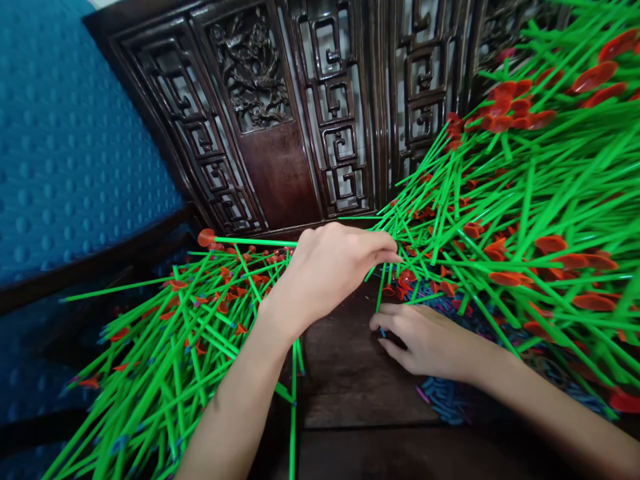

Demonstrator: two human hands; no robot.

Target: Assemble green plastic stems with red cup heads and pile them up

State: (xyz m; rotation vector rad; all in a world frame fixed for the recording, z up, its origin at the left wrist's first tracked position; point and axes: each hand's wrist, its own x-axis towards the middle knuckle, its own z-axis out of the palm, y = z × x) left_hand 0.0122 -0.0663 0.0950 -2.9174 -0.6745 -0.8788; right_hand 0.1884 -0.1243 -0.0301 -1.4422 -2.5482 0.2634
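My left hand [337, 263] reaches across the middle, fingers closed at the near edge of the right-hand heap. A green stick with a red cup-shaped end [255, 241] runs behind it from the left and seems to be in its grip; the fingers partly hide this. My right hand [423, 337] is lower and to the right, just above the dark wood. Its thumb and forefinger pinch a small blue piece [383, 331]. Another thin green stick [381, 290] stands between the two hands, its lower end by my right fingertips.
Green sticks with red cups pile up in a left heap [200, 333] and a taller right heap [540, 200]. Small blue tube pieces [445, 400] lie beneath my right forearm on the dark wooden surface [345, 373]. Behind stands a carved wooden panel [280, 180]; blue bumpy material [65, 133] is at left.
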